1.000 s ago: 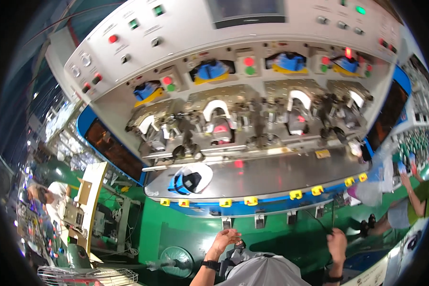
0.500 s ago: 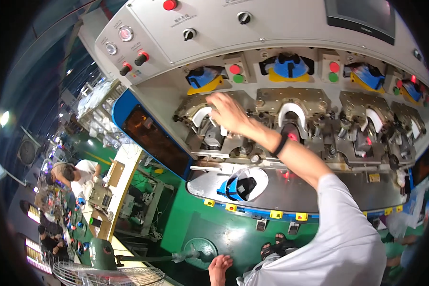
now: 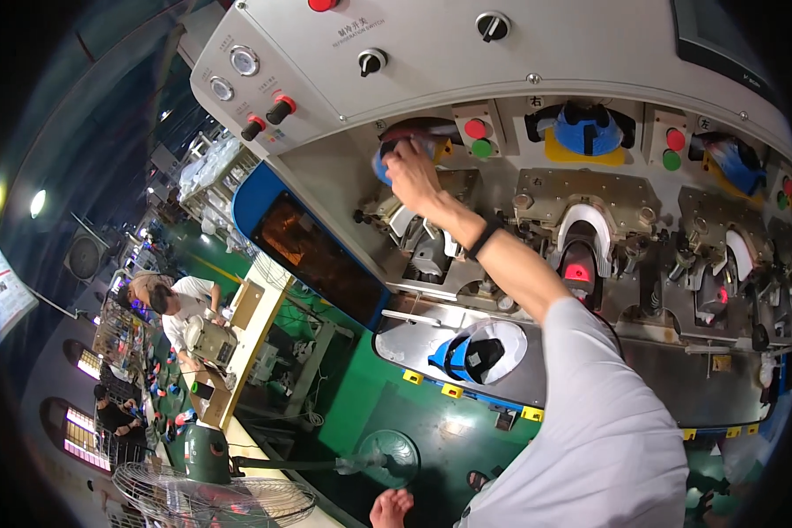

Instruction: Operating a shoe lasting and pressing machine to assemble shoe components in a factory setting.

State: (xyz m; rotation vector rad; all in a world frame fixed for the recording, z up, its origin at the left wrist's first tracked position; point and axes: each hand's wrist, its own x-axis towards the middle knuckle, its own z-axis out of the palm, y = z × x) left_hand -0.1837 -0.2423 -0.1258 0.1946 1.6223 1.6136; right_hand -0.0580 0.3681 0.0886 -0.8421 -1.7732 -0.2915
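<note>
At the leftmost station of a grey machine, my right hand (image 3: pixel 411 179) is closed on a blue shoe upper (image 3: pixel 382 164), which tilts away from its yellow-edged holder. Its fingertips pinch the dark upper edge, and the hand covers part of the piece. Below the hand is a metal clamp with a curved white pad (image 3: pixel 402 220). Low in the picture, my left hand (image 3: pixel 392 508) hangs with its fingers curled in and nothing visible in them. Another blue and black shoe upper (image 3: pixel 471 356) lies on the metal ledge (image 3: pixel 396 344) in front of the machine.
More blue uppers sit at the middle station (image 3: pixel 587 130) and right station (image 3: pixel 735 165). Red and green buttons (image 3: pixel 478 138) stand between stations. A blue-framed side panel (image 3: pixel 304 246) borders the machine's left. A fan (image 3: pixel 207 493) stands lower left; a person (image 3: pixel 185 308) works at a bench beyond.
My right hand has moved up from the clamp to the left shoe upper and taken hold of it, tilting it. My left hand has dropped lower and its fingers have curled. The view has shifted left.
</note>
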